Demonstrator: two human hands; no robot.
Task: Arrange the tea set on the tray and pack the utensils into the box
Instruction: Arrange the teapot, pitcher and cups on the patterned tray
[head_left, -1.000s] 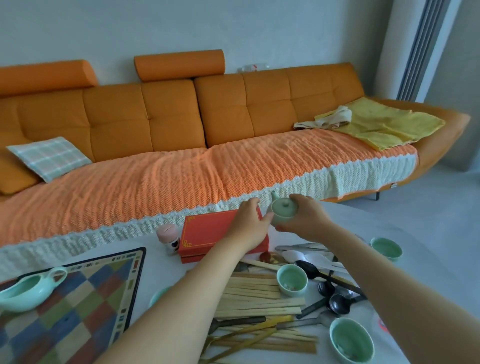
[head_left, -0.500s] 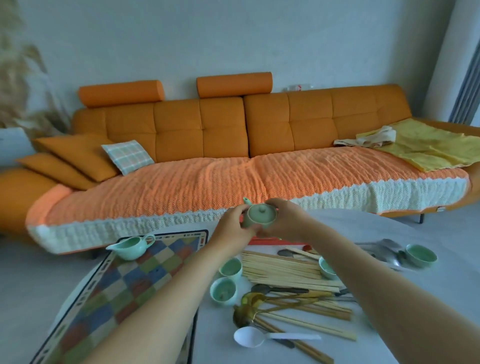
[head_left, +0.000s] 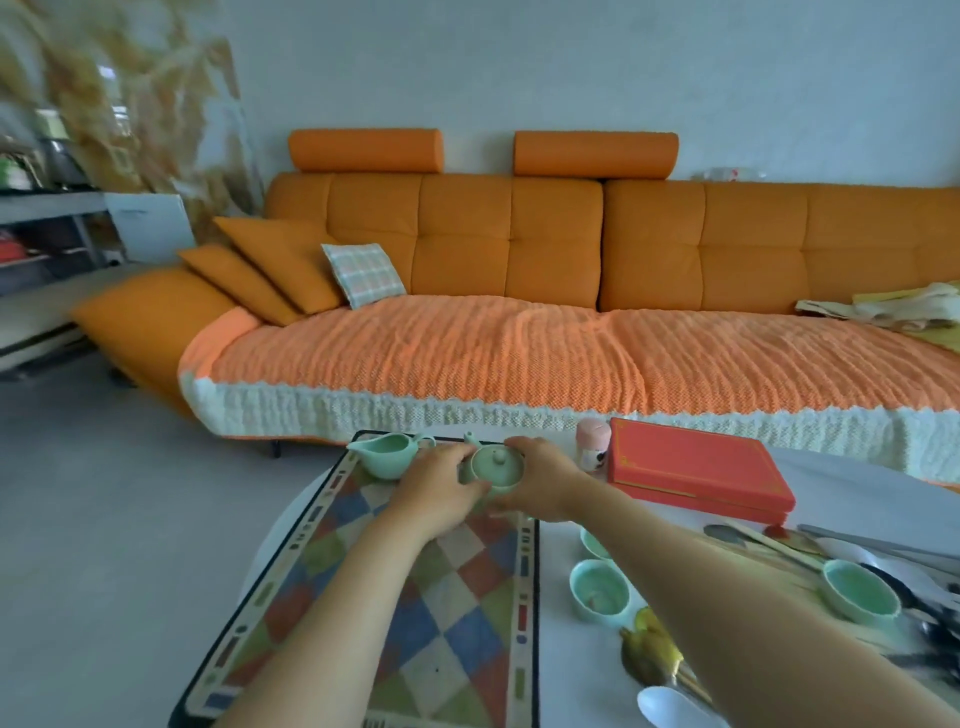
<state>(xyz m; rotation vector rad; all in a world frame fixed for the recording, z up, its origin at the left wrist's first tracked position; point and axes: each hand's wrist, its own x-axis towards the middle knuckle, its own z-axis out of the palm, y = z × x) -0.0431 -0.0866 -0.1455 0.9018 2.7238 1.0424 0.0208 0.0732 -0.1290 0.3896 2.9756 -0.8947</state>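
Wall (head_left: 571, 62): pale grey, plain, running behind the seating.
Sofa (head_left: 519, 244): orange, tufted, standing against that wall and carrying two roll headrests (head_left: 366, 150).
Throw (head_left: 519, 358): orange knit with a cream scalloped edge, covering the seat.
Cushions (head_left: 270, 270): orange, leaning at the left end, with a checked pillow (head_left: 363, 274) resting against them.
Yellow cloths (head_left: 914, 306): lying crumpled at the right end.
Floor (head_left: 104, 519): grey, smooth.
Shelf unit (head_left: 47, 228): standing far left, blurred.
Dried grasses (head_left: 130, 93): rising beside it.
White table (head_left: 857, 483): standing before the sofa.
Daylight: soft and even, filling the room.
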